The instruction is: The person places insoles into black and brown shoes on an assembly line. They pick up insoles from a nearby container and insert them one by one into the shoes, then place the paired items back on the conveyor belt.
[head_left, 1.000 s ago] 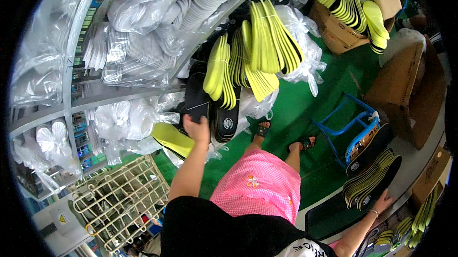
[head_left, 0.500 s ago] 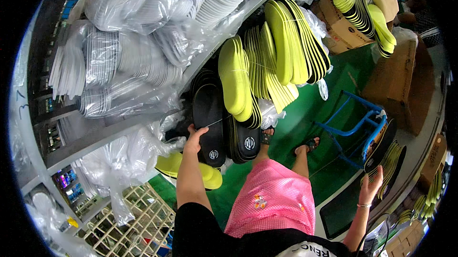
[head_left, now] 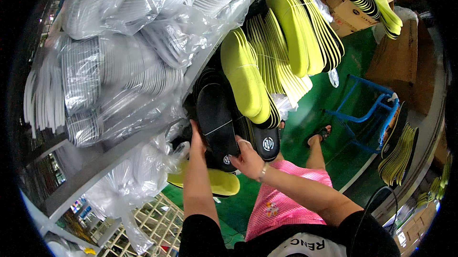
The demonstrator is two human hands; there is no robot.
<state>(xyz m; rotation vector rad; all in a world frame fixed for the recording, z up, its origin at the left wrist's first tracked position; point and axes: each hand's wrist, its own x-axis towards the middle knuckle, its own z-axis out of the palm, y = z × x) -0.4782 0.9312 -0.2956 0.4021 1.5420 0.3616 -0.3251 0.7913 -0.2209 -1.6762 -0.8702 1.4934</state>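
Head view: both hands are on a bundle of black insoles (head_left: 217, 116) that sticks out from the lower shelf, just beside the yellow-green insoles (head_left: 248, 83) tied in standing stacks. The left hand (head_left: 196, 137) lies against the bundle's left edge with its fingers pressed to it; whether they close round the back I cannot tell. The right hand (head_left: 248, 159) cups the bundle's rounded lower end, fingers curled up onto it and clamped there. A thin white string crosses the black face, so the pieces hang together as one block. It looks light and springy, like foam: flat, bendable, matt rather than slippery, and unlikely to break. The safest hold is probably on both long edges near the string, where the stack cannot fan apart. Above, clear plastic bags (head_left: 119, 61) hold white insoles on a grey shelf rail (head_left: 109, 154). Below are a green floor (head_left: 334, 99), a blue metal frame (head_left: 367, 114) and cardboard boxes (head_left: 348, 9).
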